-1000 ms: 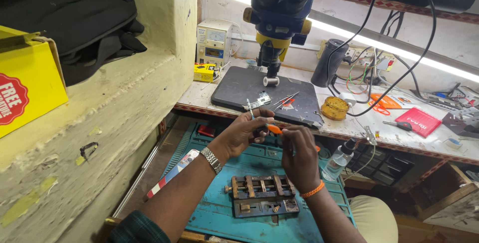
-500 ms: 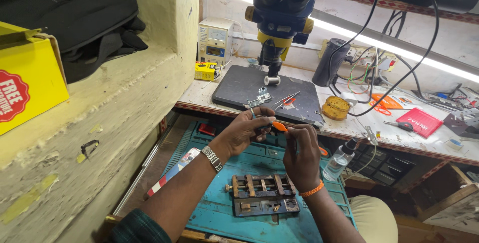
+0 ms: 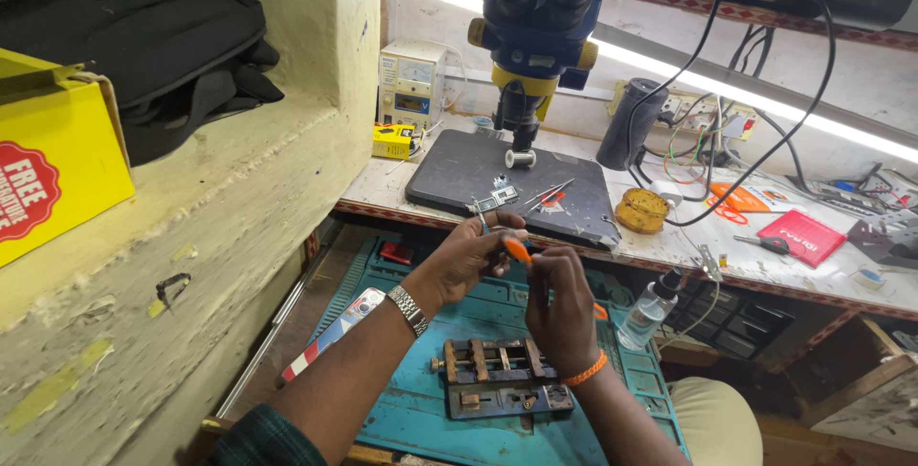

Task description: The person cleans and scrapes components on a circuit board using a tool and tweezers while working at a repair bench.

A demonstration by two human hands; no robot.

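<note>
Both hands meet above the blue mat [image 3: 421, 409], just in front of the bench [image 3: 382, 189] edge. Left hand [image 3: 466, 260] is curled, fingers pinched round a small metal part that barely shows; right hand [image 3: 559, 308] is closed on a thin tool with an orange handle [image 3: 517, 251], its tip turned toward that part. What the part is cannot be made out, since the fingers hide most of it.

Judging by its size, the part is light, stiff and easy to drop (a loose pinch would let it slip), so the edges look like the safest place to grip it, with the tool held near its tip for control.

Below the hands a metal clamp jig [image 3: 497, 375] lies on the mat, and a clear bottle [image 3: 648, 311] stands just beside the right wrist. Ahead, the dark work pad [image 3: 459, 165] under the microscope [image 3: 535, 26] carries small parts and tweezers. Room is tight: the plaster ledge [image 3: 191, 227] closes the left side, cables and clutter crowd the right, and the freest space is over the mat.
</note>
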